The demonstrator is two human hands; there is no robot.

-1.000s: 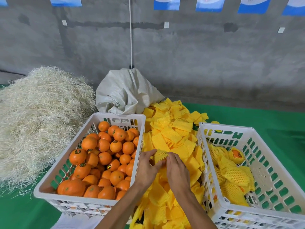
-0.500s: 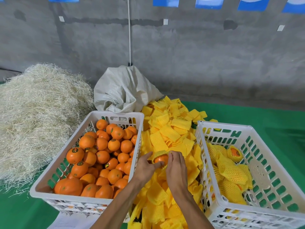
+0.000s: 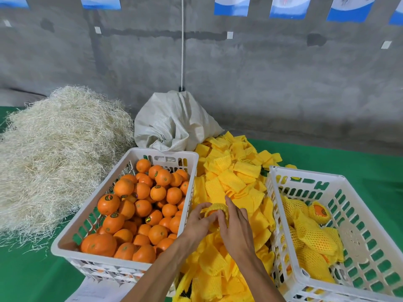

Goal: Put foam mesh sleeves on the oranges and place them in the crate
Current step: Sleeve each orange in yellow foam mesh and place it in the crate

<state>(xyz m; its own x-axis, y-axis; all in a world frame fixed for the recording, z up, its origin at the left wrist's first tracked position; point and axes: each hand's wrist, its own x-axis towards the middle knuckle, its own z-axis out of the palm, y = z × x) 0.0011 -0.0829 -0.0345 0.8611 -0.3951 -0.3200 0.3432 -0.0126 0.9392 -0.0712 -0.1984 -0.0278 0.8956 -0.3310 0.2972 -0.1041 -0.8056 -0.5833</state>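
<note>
A: Entry, change against half a second back. Then your orange [image 3: 212, 213] showed a wide bare face between both hands, with the yellow foam mesh sleeve [image 3: 218, 207] only capping its top. Now the sleeve wraps over most of it; one small orange patch shows through the open end.

B: Hands moved?

A: Barely. Your left hand [image 3: 199, 223] stays at the fruit's left side and your right hand [image 3: 236, 225] at its right, both over the loose pile of sleeves [image 3: 229, 182] between the two crates.

B: Finger state?

A: Your left fingers curl round the sleeve's left edge, thumb on top of the rim, pinching the mesh. Your right thumb and index grip the sleeve's right edge; the other right fingers lie straighter, spread over the pile.

B: Fruit relative to fingers?

A: Held between the two thumbs, raised just above the pile, touching both hands.

B: Surroundings?

A: The left crate [image 3: 72, 240] holds bare oranges [image 3: 141, 205]. The right crate [image 3: 357, 286] holds sleeved oranges [image 3: 314, 234]. A straw heap [image 3: 54, 153] and a white sack [image 3: 174, 123] sit behind, on green cloth [image 3: 28, 277].
</note>
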